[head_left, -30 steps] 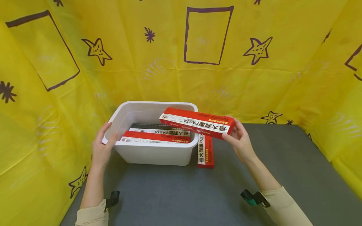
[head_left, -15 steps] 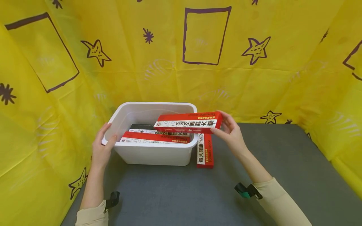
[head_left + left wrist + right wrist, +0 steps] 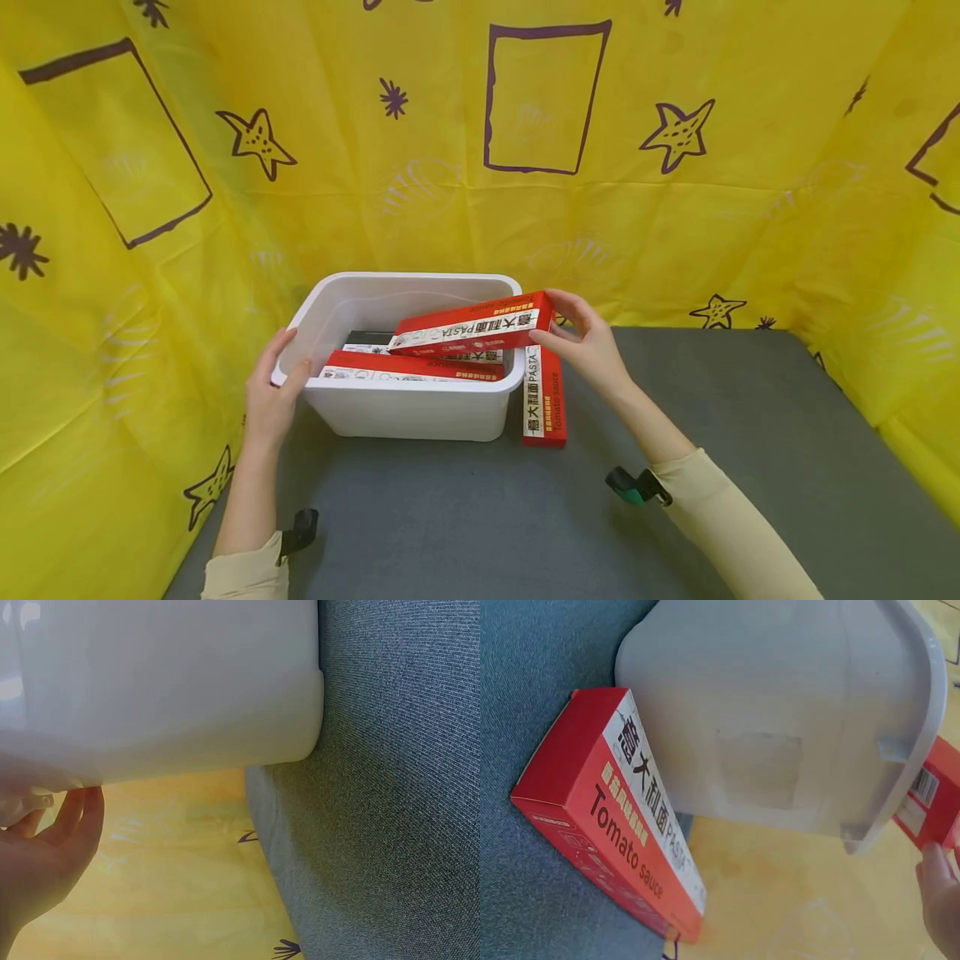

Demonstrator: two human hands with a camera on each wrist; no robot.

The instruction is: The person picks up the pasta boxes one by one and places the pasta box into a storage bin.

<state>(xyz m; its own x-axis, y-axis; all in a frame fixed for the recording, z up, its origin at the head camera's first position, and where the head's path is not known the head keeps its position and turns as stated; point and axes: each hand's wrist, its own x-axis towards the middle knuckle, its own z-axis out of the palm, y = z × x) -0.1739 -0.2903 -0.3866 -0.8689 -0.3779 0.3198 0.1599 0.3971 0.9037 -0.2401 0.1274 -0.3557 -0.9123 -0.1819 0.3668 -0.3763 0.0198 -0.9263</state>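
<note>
My right hand (image 3: 588,342) grips the right end of a red pasta box (image 3: 472,327), whose left end tilts down inside a white plastic bin (image 3: 412,412). In the right wrist view that box's end (image 3: 934,796) shows above the bin's rim. My left hand (image 3: 273,387) holds the bin's left rim, thumb inside; in the left wrist view its fingers (image 3: 84,825) touch the outer wall. Inside the bin lie another red pasta box (image 3: 412,367) and a black-and-white one (image 3: 367,340), partly hidden. Another red pasta box (image 3: 545,400) lies on the table against the bin's right side.
The grey cloth-covered table (image 3: 450,517) spreads in front and to the right. A yellow curtain (image 3: 420,108) with starfish drawings hangs behind and along both sides. Each forearm carries a black wrist mount (image 3: 637,486).
My right hand has moved left and carried the red pasta box over the bin's right rim, its left end dipping lower into the bin. The left hand stays on the rim.
</note>
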